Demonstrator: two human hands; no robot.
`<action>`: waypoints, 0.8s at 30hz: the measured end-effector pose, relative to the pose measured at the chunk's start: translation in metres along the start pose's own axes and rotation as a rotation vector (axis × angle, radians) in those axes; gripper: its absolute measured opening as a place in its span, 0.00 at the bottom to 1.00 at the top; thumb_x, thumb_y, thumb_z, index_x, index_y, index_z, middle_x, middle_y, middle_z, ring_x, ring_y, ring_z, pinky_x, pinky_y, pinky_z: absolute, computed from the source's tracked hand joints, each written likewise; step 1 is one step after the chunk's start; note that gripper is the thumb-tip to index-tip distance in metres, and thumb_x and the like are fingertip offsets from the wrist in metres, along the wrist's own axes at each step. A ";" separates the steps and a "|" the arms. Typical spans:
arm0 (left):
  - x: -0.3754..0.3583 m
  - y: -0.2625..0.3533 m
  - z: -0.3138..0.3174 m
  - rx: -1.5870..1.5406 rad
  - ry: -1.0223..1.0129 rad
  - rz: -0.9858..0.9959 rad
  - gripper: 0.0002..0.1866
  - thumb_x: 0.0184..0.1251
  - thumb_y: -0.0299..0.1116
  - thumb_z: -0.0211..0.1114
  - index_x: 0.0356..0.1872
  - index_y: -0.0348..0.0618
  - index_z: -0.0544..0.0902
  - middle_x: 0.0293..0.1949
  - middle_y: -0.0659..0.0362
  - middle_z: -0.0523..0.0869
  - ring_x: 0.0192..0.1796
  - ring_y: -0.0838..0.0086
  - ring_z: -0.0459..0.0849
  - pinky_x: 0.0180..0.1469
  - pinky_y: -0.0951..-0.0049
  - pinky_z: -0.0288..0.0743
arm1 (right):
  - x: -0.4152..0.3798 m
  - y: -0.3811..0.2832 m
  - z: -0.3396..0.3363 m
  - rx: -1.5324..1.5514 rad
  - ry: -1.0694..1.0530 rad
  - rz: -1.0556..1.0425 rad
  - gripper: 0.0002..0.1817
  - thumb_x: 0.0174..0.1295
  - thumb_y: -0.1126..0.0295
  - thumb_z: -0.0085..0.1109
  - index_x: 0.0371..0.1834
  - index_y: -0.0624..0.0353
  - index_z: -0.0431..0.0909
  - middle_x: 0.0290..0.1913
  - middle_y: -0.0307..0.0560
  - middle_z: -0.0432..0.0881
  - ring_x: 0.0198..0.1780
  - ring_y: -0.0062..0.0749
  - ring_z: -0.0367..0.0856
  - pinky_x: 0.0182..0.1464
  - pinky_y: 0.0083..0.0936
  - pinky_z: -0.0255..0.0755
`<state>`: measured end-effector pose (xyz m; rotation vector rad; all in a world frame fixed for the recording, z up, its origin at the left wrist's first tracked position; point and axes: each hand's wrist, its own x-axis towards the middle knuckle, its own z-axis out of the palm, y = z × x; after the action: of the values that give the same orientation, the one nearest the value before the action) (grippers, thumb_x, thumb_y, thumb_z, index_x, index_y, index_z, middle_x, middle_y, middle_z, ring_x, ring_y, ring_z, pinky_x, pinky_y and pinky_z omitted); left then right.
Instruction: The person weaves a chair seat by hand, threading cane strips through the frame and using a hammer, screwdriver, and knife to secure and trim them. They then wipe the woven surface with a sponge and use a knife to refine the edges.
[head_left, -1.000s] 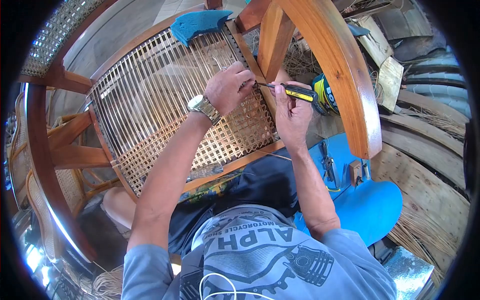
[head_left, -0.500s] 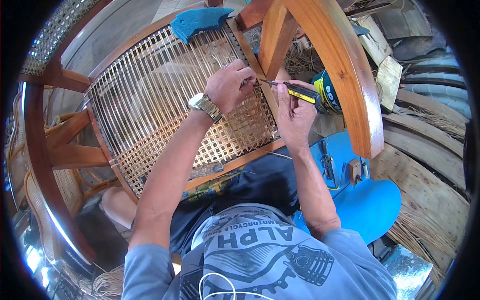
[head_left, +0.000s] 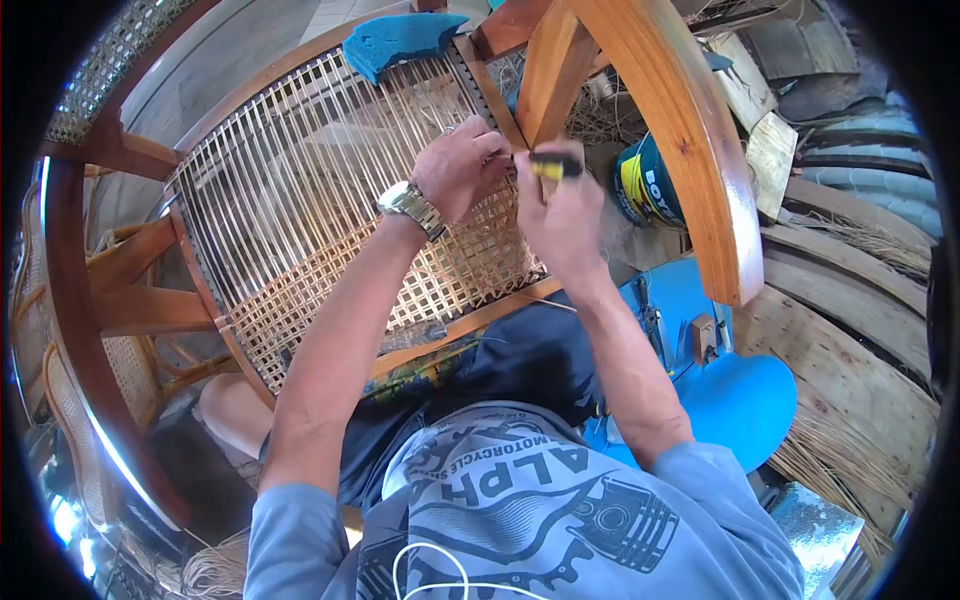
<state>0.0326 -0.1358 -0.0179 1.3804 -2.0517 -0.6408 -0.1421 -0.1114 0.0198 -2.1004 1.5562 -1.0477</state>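
A wooden chair frame holds a cane seat panel (head_left: pixel 300 150), its strands closely woven near my lap and mostly parallel farther away. My left hand (head_left: pixel 460 168), with a watch (head_left: pixel 412 207) on the wrist, is closed at the panel's right edge; whatever its fingers pinch is hidden. Beside it, my right hand (head_left: pixel 565 220) grips a black and yellow tool (head_left: pixel 556 165), blurred by motion, close to the left fingertips. The tool's tip cannot be made out. A blue sponge (head_left: pixel 400 42) lies on the panel's far edge.
A curved wooden chair part (head_left: pixel 690 150) rises at the right, with a dark green and yellow can (head_left: pixel 645 185) behind it. Small tools and a wooden block (head_left: pixel 703 340) rest on a blue surface (head_left: pixel 745 400). Planks (head_left: pixel 840 370) and loose cane strips (head_left: pixel 840 455) lie farther right.
My right hand has moved left and slightly up with the tool, closer to my left hand. The tool's handle has turned and is now blurred. My left hand stays nearly in place.
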 end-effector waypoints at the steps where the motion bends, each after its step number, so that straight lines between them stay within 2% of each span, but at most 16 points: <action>1: 0.001 -0.010 0.009 -0.002 0.007 0.004 0.07 0.69 0.34 0.67 0.44 0.48 0.84 0.43 0.56 0.82 0.48 0.58 0.85 0.49 0.59 0.81 | 0.012 -0.004 -0.004 0.006 -0.098 0.159 0.13 0.67 0.67 0.70 0.43 0.61 0.76 0.32 0.58 0.83 0.33 0.45 0.88 0.36 0.35 0.78; 3: 0.008 -0.020 0.012 -0.360 -0.057 -0.128 0.06 0.68 0.34 0.68 0.42 0.47 0.86 0.41 0.55 0.84 0.47 0.59 0.85 0.49 0.59 0.80 | 0.008 -0.010 -0.008 -0.048 -0.104 0.062 0.13 0.67 0.66 0.70 0.44 0.61 0.76 0.31 0.58 0.83 0.33 0.48 0.88 0.36 0.37 0.78; 5: 0.013 -0.018 0.000 -0.215 -0.074 -0.088 0.06 0.68 0.34 0.68 0.40 0.46 0.86 0.40 0.54 0.85 0.46 0.58 0.85 0.49 0.59 0.80 | 0.008 -0.015 -0.008 -0.100 -0.127 -0.037 0.14 0.67 0.65 0.69 0.44 0.61 0.76 0.29 0.58 0.84 0.33 0.51 0.88 0.36 0.40 0.79; 6: 0.013 -0.013 -0.005 -0.077 -0.102 -0.054 0.06 0.67 0.34 0.68 0.39 0.45 0.87 0.38 0.53 0.85 0.46 0.58 0.86 0.49 0.60 0.80 | 0.010 -0.020 -0.008 -0.074 -0.147 -0.005 0.14 0.68 0.65 0.68 0.45 0.62 0.76 0.30 0.59 0.84 0.34 0.54 0.88 0.37 0.42 0.79; 8: 0.018 -0.038 0.014 -0.119 -0.051 -0.060 0.06 0.66 0.34 0.69 0.39 0.45 0.88 0.37 0.52 0.86 0.44 0.57 0.86 0.49 0.61 0.80 | 0.024 -0.026 -0.004 -0.019 -0.169 0.054 0.15 0.68 0.63 0.66 0.46 0.63 0.76 0.32 0.61 0.85 0.37 0.60 0.88 0.39 0.47 0.79; 9: 0.022 -0.067 0.039 -0.376 -0.047 -0.106 0.07 0.65 0.34 0.70 0.39 0.44 0.88 0.37 0.51 0.87 0.43 0.57 0.87 0.48 0.61 0.80 | 0.026 -0.020 0.001 -0.052 -0.149 -0.017 0.15 0.69 0.62 0.64 0.46 0.63 0.76 0.32 0.62 0.86 0.38 0.59 0.88 0.40 0.49 0.79; 10: 0.026 -0.055 0.030 -0.633 -0.042 -0.150 0.07 0.64 0.34 0.70 0.39 0.43 0.88 0.37 0.50 0.88 0.42 0.57 0.87 0.47 0.61 0.81 | 0.032 -0.018 0.000 -0.053 -0.145 -0.017 0.15 0.69 0.62 0.64 0.46 0.63 0.76 0.32 0.62 0.86 0.38 0.59 0.88 0.40 0.49 0.79; 11: 0.020 -0.042 0.020 -0.370 -0.094 -0.127 0.09 0.62 0.35 0.71 0.39 0.42 0.88 0.36 0.50 0.89 0.40 0.58 0.89 0.45 0.61 0.82 | 0.042 -0.015 -0.001 -0.083 -0.223 0.008 0.14 0.69 0.64 0.63 0.48 0.63 0.75 0.36 0.63 0.85 0.41 0.62 0.86 0.44 0.50 0.79; 13: 0.022 -0.022 0.003 -0.275 -0.074 -0.153 0.09 0.62 0.35 0.71 0.39 0.42 0.88 0.35 0.51 0.90 0.38 0.59 0.89 0.44 0.61 0.82 | 0.047 -0.016 -0.009 -0.107 -0.311 0.032 0.13 0.70 0.66 0.61 0.51 0.62 0.75 0.39 0.65 0.85 0.43 0.65 0.84 0.48 0.51 0.78; 16: 0.028 -0.016 -0.007 -0.206 -0.097 -0.206 0.08 0.63 0.36 0.72 0.38 0.45 0.90 0.33 0.54 0.90 0.36 0.61 0.90 0.43 0.63 0.83 | 0.051 -0.021 -0.018 -0.043 -0.289 -0.064 0.11 0.69 0.69 0.63 0.50 0.61 0.76 0.36 0.61 0.85 0.41 0.59 0.86 0.45 0.45 0.79; 18: 0.025 -0.018 -0.004 -0.236 -0.150 -0.186 0.08 0.62 0.38 0.72 0.37 0.46 0.90 0.32 0.55 0.91 0.36 0.63 0.90 0.43 0.64 0.83 | 0.025 -0.024 -0.021 0.374 0.058 0.022 0.09 0.68 0.73 0.66 0.47 0.62 0.77 0.32 0.56 0.84 0.38 0.46 0.87 0.42 0.35 0.79; 19: 0.029 -0.018 -0.005 -0.210 -0.166 -0.221 0.11 0.59 0.42 0.73 0.36 0.47 0.92 0.33 0.55 0.91 0.36 0.64 0.90 0.43 0.66 0.84 | 0.016 -0.019 -0.026 0.289 0.023 0.049 0.10 0.66 0.75 0.69 0.46 0.63 0.79 0.33 0.52 0.83 0.37 0.37 0.87 0.38 0.27 0.77; 20: 0.033 -0.019 -0.007 -0.208 -0.172 -0.220 0.11 0.59 0.42 0.73 0.36 0.47 0.92 0.33 0.55 0.91 0.36 0.64 0.90 0.43 0.66 0.84 | 0.010 -0.014 -0.030 0.290 0.027 0.054 0.10 0.66 0.75 0.69 0.46 0.63 0.79 0.33 0.52 0.83 0.37 0.37 0.87 0.38 0.27 0.77; 22: 0.038 -0.021 -0.010 -0.117 -0.218 -0.202 0.13 0.55 0.41 0.77 0.38 0.45 0.92 0.30 0.58 0.91 0.34 0.72 0.90 0.41 0.72 0.82 | -0.001 -0.008 -0.037 0.109 0.166 -0.220 0.10 0.67 0.75 0.69 0.47 0.64 0.79 0.36 0.50 0.84 0.36 0.35 0.87 0.37 0.26 0.78; 23: 0.043 -0.025 -0.008 -0.131 -0.215 -0.205 0.15 0.53 0.43 0.78 0.36 0.44 0.93 0.27 0.59 0.91 0.32 0.75 0.89 0.38 0.73 0.82 | -0.010 -0.009 -0.041 0.210 0.133 -0.051 0.09 0.68 0.77 0.67 0.47 0.67 0.79 0.41 0.48 0.85 0.38 0.31 0.88 0.40 0.25 0.80; 24: 0.047 -0.026 -0.011 -0.130 -0.222 -0.209 0.15 0.53 0.43 0.78 0.36 0.44 0.93 0.27 0.59 0.91 0.32 0.75 0.89 0.38 0.73 0.82 | -0.013 -0.006 -0.040 0.213 0.132 -0.043 0.09 0.68 0.77 0.67 0.47 0.67 0.79 0.41 0.48 0.85 0.38 0.31 0.88 0.40 0.25 0.80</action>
<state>0.0433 -0.1893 -0.0184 1.5159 -2.0052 -1.0404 -0.1683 -0.0908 0.0462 -1.9631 1.3922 -1.3280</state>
